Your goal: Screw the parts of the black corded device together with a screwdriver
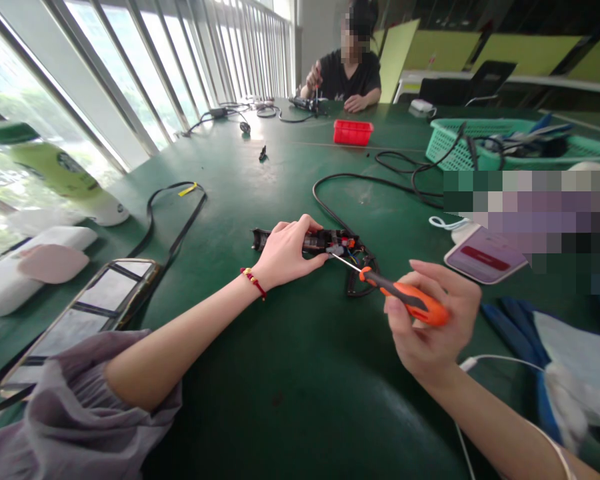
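Note:
A black elongated device lies on the green table, its inner parts and some coloured wires exposed at the right end. My left hand is wrapped over its middle, thumb along the near side. My right hand grips an orange and black screwdriver by the handle. The screwdriver slants up to the left, and its thin tip meets the device near a grey part beside my left thumb. Whether the tip sits in a screw is too small to tell. A black cable leads away from the device's right end.
A red bin and green basket stand farther back. Across the table a person holds a screwdriver. At left are a bottle and a phone; at right, another phone and blue cloth.

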Demonstrator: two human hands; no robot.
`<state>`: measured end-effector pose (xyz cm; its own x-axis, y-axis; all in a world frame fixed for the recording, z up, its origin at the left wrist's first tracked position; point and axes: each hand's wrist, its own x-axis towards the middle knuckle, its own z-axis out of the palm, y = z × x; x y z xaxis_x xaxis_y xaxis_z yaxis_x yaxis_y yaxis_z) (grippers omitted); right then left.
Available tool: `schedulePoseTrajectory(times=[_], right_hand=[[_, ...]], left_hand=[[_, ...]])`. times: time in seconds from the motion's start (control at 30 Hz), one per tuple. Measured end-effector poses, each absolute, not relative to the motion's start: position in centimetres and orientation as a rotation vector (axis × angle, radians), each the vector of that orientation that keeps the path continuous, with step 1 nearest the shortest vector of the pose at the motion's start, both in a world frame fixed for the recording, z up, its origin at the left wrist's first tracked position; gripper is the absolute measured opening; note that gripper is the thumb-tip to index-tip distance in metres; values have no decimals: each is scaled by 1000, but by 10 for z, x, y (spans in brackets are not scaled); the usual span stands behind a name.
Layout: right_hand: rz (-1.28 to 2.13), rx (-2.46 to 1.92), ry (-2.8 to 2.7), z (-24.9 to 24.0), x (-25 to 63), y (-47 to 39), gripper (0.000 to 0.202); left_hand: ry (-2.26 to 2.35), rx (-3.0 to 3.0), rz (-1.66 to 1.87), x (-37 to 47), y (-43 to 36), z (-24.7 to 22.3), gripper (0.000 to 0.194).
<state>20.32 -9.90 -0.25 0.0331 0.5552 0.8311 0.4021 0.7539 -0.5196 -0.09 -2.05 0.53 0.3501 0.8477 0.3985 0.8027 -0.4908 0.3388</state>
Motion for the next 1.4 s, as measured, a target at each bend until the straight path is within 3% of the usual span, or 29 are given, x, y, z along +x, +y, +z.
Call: schedulePoseTrajectory(times=[0.17,0.4,0.63,0.8,0.97,1.17,1.33,1.4], right_hand=[[176,-807,-1616,-5,205,-99,30],[192,-751,-1571,-11,207,-96,45],[239,-883,-1609,-5,204,-101,23],[195,-832,-1607,-2,203,-100,52],[323,-900,-1666,-3,204,-101,31],[186,-825,-1595,0,202,-100,50],[212,-981,-1682,4,201,-104,17],[167,-946,-1595,2,200,-103,25]], left_hand=[[1555,2505,820,0,-21,5,40],[1549,2514,830,1,-22,5,41],[1565,2527,818,0,-21,3,41],[1568,2532,844,0,-21,2,41],[1563,2531,832,1,-22,3,41],[1561,2527,837,1,-22,3,41],[1562,2523,827,1,-22,3,40],[1561,2526,834,1,-22,3,40]])
